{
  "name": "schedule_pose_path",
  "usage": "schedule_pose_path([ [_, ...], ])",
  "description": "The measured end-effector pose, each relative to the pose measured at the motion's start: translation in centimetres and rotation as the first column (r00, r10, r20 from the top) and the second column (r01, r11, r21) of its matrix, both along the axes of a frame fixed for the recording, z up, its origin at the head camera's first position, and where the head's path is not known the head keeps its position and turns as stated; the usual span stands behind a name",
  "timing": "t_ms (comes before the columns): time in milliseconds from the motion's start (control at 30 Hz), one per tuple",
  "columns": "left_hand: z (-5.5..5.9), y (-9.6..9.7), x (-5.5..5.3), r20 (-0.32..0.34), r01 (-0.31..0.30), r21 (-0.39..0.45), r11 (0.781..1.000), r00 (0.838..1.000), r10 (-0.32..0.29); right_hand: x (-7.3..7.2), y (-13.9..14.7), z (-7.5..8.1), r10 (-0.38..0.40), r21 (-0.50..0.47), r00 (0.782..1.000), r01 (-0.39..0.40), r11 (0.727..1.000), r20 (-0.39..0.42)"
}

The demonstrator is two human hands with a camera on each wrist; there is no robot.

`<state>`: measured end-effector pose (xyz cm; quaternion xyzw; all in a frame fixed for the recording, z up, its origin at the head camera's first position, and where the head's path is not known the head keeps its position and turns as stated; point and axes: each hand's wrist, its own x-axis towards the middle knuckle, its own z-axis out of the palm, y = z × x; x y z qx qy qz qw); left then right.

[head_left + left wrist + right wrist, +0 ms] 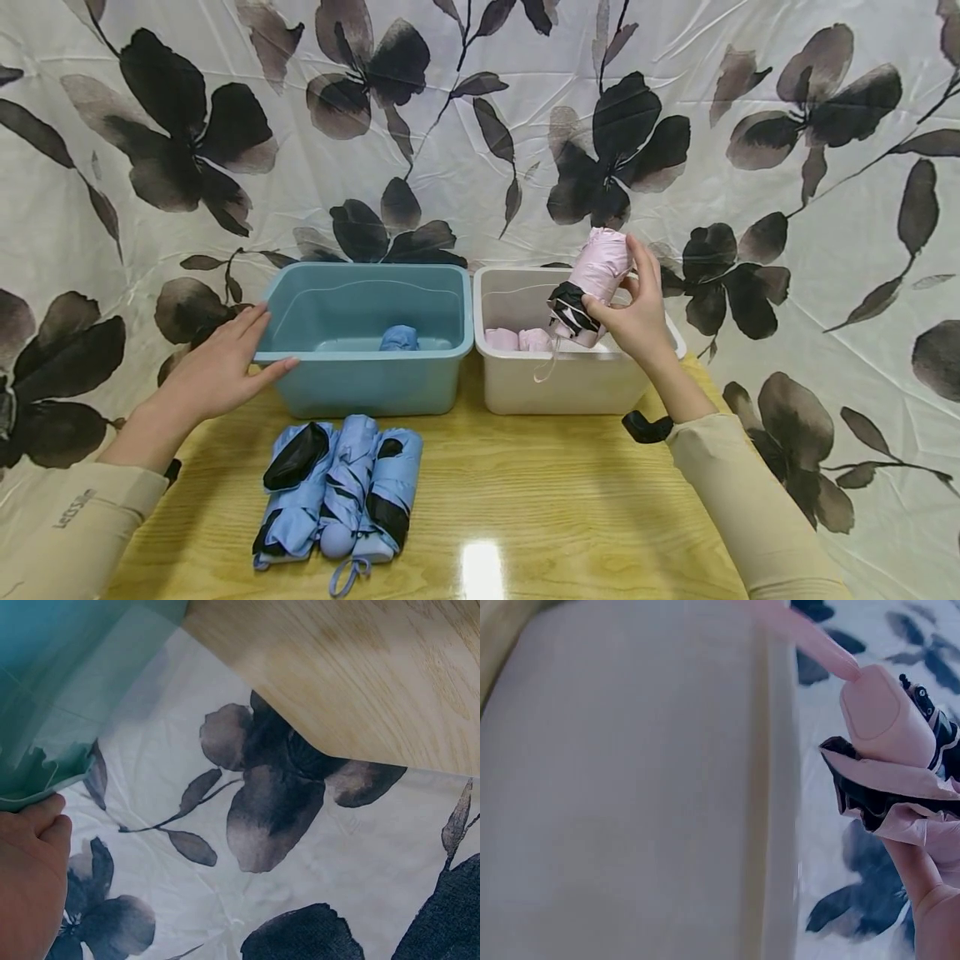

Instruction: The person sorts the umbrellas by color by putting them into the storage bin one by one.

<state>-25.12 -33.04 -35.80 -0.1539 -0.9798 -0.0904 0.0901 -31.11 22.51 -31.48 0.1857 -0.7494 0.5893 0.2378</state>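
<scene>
My right hand [637,315] grips a folded pink umbrella [602,263] above the white bin [562,385], whose front wall partly hides the pink bundles [534,339] within; well apart, my left hand [217,367] (the left wrist view crops it), fingers extended, touches the blue bin [367,389].

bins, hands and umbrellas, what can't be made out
Head: lower parts of pink umbrellas, hidden by the white bin.
Head: lower part of a blue umbrella, hidden by the blue bin.
Left wrist: much of left hand, cut off by left edge.
Right wrist: held pink umbrella, partly cut by right edge.
</scene>
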Motion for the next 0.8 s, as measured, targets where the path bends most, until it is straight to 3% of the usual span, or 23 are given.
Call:
schedule_pose_path([
  [200,0.0,-0.2,-0.1,-0.004,0.001,0.000,1.000,1.000,-0.001,-3.0,1.3,0.1,-0.020,0.160,0.999,0.012,0.987,0.050],
  [333,0.1,-0.3,0.0,-0.002,0.001,0.001,1.000,1.000,-0.001,-4.6,1.6,0.0,0.001,0.237,0.979,-0.050,0.970,0.203],
  [600,0.0,-0.3,0.0,0.009,-0.001,0.005,1.000,1.000,0.001,-7.1,2.0,-0.6,-0.004,0.363,0.883,-0.189,0.912,0.469],
  [800,-0.1,-0.3,0.2,0.017,0.002,-0.002,1.000,1.000,-0.002,-8.6,1.9,-2.0,0.023,0.337,0.788,-0.289,0.896,0.615],
])
